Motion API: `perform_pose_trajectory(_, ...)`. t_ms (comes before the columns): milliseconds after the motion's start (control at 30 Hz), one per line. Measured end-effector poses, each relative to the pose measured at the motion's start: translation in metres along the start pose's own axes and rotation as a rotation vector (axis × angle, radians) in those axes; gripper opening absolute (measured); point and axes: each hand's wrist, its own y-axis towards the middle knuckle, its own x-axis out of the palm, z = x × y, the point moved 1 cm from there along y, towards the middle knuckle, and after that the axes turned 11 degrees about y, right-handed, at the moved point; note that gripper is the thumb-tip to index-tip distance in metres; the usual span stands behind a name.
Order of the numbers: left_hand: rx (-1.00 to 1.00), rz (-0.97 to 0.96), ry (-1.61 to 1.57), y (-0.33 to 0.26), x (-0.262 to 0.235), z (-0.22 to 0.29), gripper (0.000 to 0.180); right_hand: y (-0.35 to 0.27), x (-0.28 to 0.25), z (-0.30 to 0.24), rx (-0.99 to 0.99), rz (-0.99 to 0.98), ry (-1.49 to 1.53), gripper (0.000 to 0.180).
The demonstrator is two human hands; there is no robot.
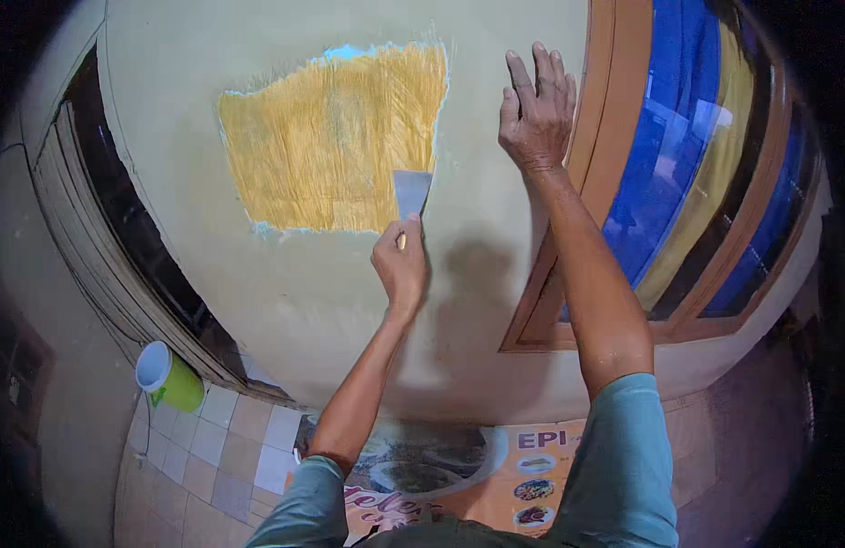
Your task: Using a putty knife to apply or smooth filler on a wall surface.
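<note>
My left hand [401,268] is closed round the handle of a putty knife [411,193], its flat metal blade pointing up. The blade lies over the lower right part of a yellow-brown patch [327,137] on the pale wall [304,292]. Bits of light blue show along the patch's ragged top and lower left edges. To the right of the patch, my right hand [538,114] rests on the wall with its fingers stretched out, holding nothing. It is close to the brown window frame [607,100].
Blue and yellow cloth [665,146] shows in the window at right. A green bucket [178,384] stands on the tiled floor [208,443] at lower left, by a dark doorway [135,196]. A printed banner [496,484] lies below the wall.
</note>
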Motion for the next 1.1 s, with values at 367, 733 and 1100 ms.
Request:
perform_pose_trajectory(367, 0.088, 0.033, -0.002, 0.01, 0.001, 0.01, 0.042, -0.002, 0.003, 0.003, 0.01, 0.005, -0.011, 0.058)
perform_pose_trajectory(733, 0.047, -0.012, -0.07, 0.035, -0.001, 0.046, 0.046, -0.003, -0.001, 0.005, -0.003, 0.01, 0.014, 0.059)
perform_pose_trajectory(1100, 0.081, 0.022, -0.059, 0.039, 0.007, 0.024, 0.046, 0.0, 0.005, 0.002, -0.004, 0.013, 0.046, 0.058)
